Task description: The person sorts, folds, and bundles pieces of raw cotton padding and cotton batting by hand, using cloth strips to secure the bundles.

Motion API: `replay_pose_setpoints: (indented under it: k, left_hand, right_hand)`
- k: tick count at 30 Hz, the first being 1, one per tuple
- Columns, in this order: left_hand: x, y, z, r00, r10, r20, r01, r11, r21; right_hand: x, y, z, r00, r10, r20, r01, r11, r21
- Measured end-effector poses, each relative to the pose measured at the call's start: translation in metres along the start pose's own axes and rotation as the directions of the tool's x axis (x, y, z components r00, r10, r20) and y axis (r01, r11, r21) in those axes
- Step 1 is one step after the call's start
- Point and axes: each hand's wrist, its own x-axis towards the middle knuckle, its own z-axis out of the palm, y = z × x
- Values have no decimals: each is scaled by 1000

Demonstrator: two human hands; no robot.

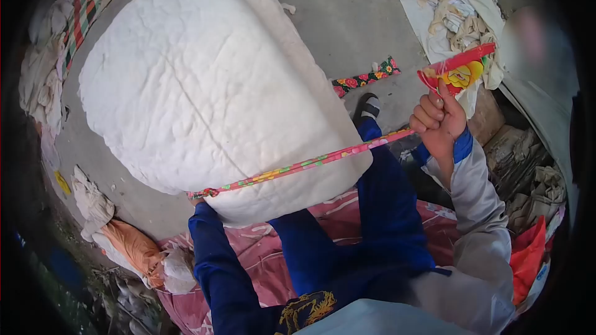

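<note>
A long floral cloth strip [310, 162] is stretched taut across the lower part of a thick, folded white cotton batting [205, 80]. My right hand [439, 118] is closed round the strip, off the batting's right side; its wide red end with a yellow flower [462, 74] sticks out above my fist. At the batting's lower left edge, my left hand [197, 200] shows only in part. The strip's bunched other end lies at that hand, gripped there, with most of the fingers hidden.
A short floral strip [367, 77] lies on the grey floor [338, 18]. Crumpled pale cloths [456, 6] are heaped at upper right, more fabric [46, 80] at left. Under my legs is a pink patterned cloth [332, 214]; a red bag [528, 257] sits at right.
</note>
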Motion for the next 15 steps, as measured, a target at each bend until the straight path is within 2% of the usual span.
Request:
replay_pose_setpoints:
  k: [1, 3, 7, 9, 10, 13, 15]
  left_hand:
    - [2, 0, 6, 1000, -26, 7, 26, 1000, 2]
    - [2, -7, 17, 996, -81, 22, 81, 997, 3]
    - [-18, -14, 26, 986, -158, 55, 158, 987, 7]
    - [-29, -13, 19, 981, -183, 62, 183, 983, 10]
    - [-36, -12, 13, 980, -187, 63, 187, 982, 16]
    - [-66, 1, -8, 977, -195, 84, 195, 981, 8]
    - [-97, 18, -29, 979, -171, 111, 174, 985, -13]
  right_hand:
    - [19, 2, -51, 979, 49, -198, -40, 998, 50]
    - [65, 21, -142, 896, 128, -425, -86, 989, 117]
    - [193, 125, -272, 650, 289, -703, -237, 956, 173]
    - [238, 205, -330, 569, 415, -710, -253, 910, 328]
    - [246, 238, -343, 592, 415, -691, -229, 909, 349]
    - [249, 277, -343, 377, 578, -724, -198, 814, 546]
    - [248, 277, -343, 347, 648, -678, -162, 754, 637]
